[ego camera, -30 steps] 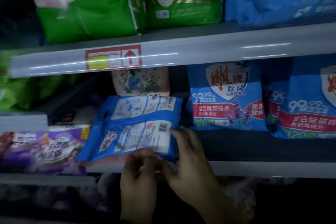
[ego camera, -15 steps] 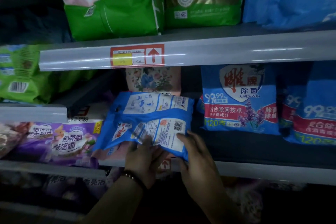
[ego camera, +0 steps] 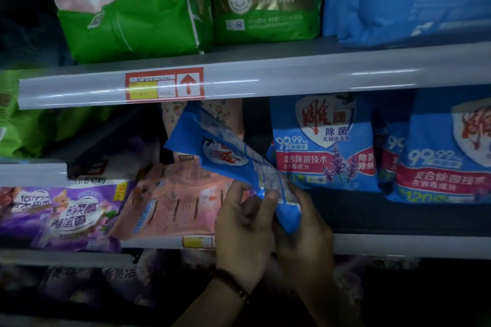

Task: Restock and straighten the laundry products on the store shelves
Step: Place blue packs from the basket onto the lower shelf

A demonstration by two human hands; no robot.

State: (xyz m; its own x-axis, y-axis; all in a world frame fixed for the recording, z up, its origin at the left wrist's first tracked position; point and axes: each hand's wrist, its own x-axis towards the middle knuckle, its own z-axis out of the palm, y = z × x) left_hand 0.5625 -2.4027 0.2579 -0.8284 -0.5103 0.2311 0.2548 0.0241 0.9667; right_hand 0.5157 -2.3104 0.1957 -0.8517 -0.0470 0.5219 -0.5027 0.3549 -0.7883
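Item: blue detergent pouch, tilted, pinched by your left hand and right hand. Step: straightening. Next: stand it upright beside the blue bags.

We hold a tilted pouch by its lower end, left hand beside right hand, before the middle shelf's front rail. Under its raised end a flat packet lies on that shelf, a second flat pack to its left. Right of the pouch two bags stand side by side. On the upper shelf stand more bags, above a price tag
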